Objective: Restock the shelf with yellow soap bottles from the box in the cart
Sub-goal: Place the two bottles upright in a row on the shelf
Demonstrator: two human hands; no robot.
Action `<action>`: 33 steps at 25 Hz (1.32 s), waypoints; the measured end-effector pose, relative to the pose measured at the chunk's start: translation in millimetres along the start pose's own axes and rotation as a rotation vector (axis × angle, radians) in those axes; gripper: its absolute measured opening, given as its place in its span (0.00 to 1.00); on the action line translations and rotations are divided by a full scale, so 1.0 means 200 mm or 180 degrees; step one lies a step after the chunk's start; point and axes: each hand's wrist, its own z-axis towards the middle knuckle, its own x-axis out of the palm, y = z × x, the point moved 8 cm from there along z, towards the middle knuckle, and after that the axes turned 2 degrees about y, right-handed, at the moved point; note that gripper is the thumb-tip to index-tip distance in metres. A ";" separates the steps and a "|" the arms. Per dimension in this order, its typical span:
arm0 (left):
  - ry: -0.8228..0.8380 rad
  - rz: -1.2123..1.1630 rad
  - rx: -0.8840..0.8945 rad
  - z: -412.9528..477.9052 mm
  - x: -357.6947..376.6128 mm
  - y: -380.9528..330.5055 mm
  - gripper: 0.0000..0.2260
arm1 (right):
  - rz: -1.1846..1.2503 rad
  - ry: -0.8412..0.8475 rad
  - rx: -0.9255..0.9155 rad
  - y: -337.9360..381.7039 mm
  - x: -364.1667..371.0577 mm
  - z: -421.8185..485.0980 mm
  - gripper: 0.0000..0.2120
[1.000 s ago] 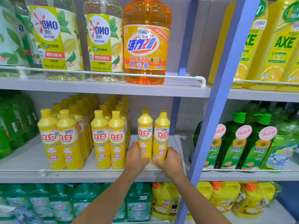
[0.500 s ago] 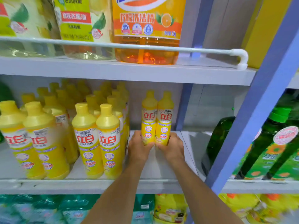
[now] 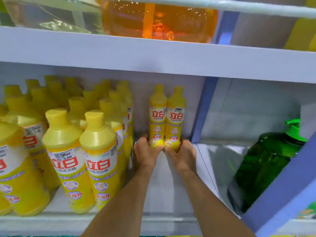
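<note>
On shelf (image 3: 164, 194): left hand (image 3: 145, 153), right hand (image 3: 183, 153), fingers (image 3: 186, 144) tight around glossy cylindrical yellow bottles (image 3: 158, 117).

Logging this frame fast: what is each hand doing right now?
Left hand: grips the base of the left yellow soap bottle.
Right hand: grips the base of the right yellow soap bottle.

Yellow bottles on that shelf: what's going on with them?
A person is stocking a shop shelf. The left hand grips the base of the left bottle, the right hand that of the right bottle. The pair stands upright, touching, far back on the shelf, right of rows of the same bottles.
</note>
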 end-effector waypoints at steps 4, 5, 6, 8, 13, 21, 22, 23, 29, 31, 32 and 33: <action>-0.0015 -0.0033 0.0104 0.01 0.00 0.00 0.26 | 0.0088 -0.0012 0.0006 0.00 0.00 0.02 0.28; -0.0003 -0.0056 0.0112 0.00 0.00 0.00 0.26 | 0.0120 -0.0015 -0.0001 0.00 0.00 0.02 0.28; 0.0007 -0.0081 0.0102 0.00 0.00 0.00 0.26 | 0.0150 -0.0022 -0.0004 0.00 0.00 0.01 0.27; 0.0043 -0.0164 0.0091 -0.01 0.00 0.01 0.24 | 0.0194 -0.0019 0.0025 0.00 0.00 0.00 0.27; 0.0085 -0.0344 0.0135 -0.01 -0.01 0.00 0.21 | 0.0179 -0.0040 0.0065 -0.02 0.00 0.01 0.24; -0.0063 -0.0262 0.0230 0.01 0.01 0.02 0.23 | 0.0050 -0.0135 -0.0085 -0.03 0.00 0.03 0.23; -0.0091 -0.0263 0.0235 0.01 0.01 0.01 0.23 | 0.0043 -0.0142 -0.0113 -0.03 0.01 0.04 0.23; -0.0114 -0.0274 0.0226 0.01 0.01 0.01 0.22 | 0.0032 -0.0151 -0.0132 -0.03 0.01 0.04 0.23; -0.0023 -0.0350 0.0165 0.00 0.01 0.00 0.20 | 0.0093 -0.0180 -0.0100 -0.05 0.02 0.04 0.23; 0.0026 -0.0382 0.0138 0.00 0.01 0.00 0.20 | 0.0094 -0.0178 -0.0090 -0.05 0.02 0.04 0.23; 0.0052 -0.0420 0.0114 0.00 0.01 0.00 0.19 | 0.0082 -0.0175 -0.0096 -0.05 0.02 0.04 0.23; 0.0069 -0.0451 0.0102 0.00 0.01 0.00 0.19 | 0.0080 -0.0161 -0.0100 -0.05 0.02 0.04 0.23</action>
